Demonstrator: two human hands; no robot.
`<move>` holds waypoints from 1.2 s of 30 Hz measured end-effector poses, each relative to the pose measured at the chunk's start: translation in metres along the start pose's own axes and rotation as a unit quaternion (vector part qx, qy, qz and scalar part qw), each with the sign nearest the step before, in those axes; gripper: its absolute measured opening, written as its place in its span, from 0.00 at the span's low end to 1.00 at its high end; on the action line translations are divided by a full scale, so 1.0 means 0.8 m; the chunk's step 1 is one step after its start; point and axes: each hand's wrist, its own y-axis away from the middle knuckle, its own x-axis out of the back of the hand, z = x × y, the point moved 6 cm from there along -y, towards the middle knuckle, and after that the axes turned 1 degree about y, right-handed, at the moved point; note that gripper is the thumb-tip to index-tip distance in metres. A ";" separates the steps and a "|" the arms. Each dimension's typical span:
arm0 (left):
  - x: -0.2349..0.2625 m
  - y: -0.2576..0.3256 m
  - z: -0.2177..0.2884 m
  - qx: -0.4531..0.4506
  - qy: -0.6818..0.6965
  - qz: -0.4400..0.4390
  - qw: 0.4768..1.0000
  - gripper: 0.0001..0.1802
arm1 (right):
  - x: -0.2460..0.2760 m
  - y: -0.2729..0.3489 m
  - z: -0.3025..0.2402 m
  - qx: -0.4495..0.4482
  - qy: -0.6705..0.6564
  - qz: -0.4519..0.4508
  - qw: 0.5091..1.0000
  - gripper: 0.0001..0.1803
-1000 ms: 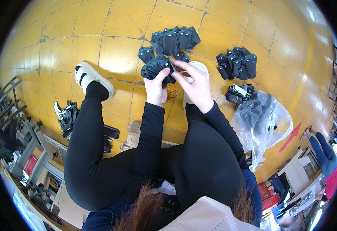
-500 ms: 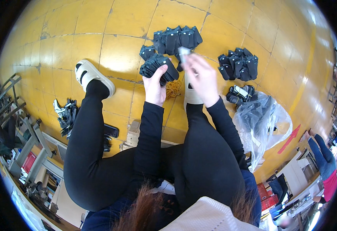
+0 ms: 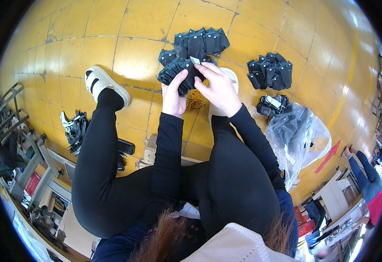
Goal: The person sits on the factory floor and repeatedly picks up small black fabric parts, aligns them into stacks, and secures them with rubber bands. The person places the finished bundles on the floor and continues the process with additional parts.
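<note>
My left hand (image 3: 173, 95) is closed around a thick fanned bundle of flat dark fabric pieces (image 3: 170, 74), thumb across the front. At the bundle's right side my right hand (image 3: 220, 88) has its fingers bent against the top piece, pinching at a small white slip (image 3: 194, 60). The slip lies at the upper edge of that piece. Just beyond my hands, a pile of similar dark pieces (image 3: 199, 43) with small white tags spreads on the floor. A second such pile (image 3: 270, 72) lies to the right.
Tangled orange cord (image 3: 194, 100) lies below my hands. A clear plastic bag (image 3: 298, 135) and a tied black bundle (image 3: 271, 105) are at right. At left are black-and-white pieces (image 3: 75, 131) and a phone-like dark object (image 3: 126, 147). Metal frames (image 3: 34, 161) stand far left; another person (image 3: 368, 179) is far right.
My right hand has come left and down with the white slip, from beside the bundle onto its top piece. My left hand and the bundle have hardly moved.
</note>
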 end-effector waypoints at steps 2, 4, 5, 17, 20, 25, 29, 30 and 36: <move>0.001 -0.001 0.003 0.001 0.003 0.004 1.000 0.17 | -0.004 -0.005 0.004 -0.015 -0.031 0.003 0.999 0.19; 0.002 -0.001 0.006 0.002 0.009 0.010 1.000 0.17 | -0.010 -0.009 0.011 -0.045 -0.100 -0.006 0.994 0.17; 0.002 -0.001 0.007 0.002 0.001 0.004 1.000 0.17 | -0.012 -0.008 0.017 -0.083 -0.132 -0.007 0.988 0.16; 0.016 -0.004 -0.014 0.041 -0.074 0.003 0.996 0.12 | -0.025 0.007 0.057 -0.159 -0.150 -0.031 0.975 0.10; 0.022 -0.005 -0.022 0.055 -0.075 0.013 0.996 0.11 | -0.026 0.018 0.040 -0.079 -0.038 -0.030 0.996 0.13; 0.033 -0.006 -0.025 0.073 -0.121 0.038 0.989 0.12 | -0.030 0.030 0.036 -0.017 0.016 -0.018 1.000 0.10; 0.028 -0.004 -0.018 0.078 -0.089 0.025 0.993 0.15 | -0.028 0.026 0.073 -0.094 0.087 -0.021 0.992 0.08; 0.027 -0.004 -0.015 0.077 -0.090 0.023 0.993 0.16 | -0.023 0.024 0.082 -0.118 0.119 -0.002 0.986 0.08; 0.032 -0.007 -0.009 0.081 -0.029 0.031 0.996 0.20 | -0.026 0.007 0.119 -0.192 0.234 0.016 0.953 0.10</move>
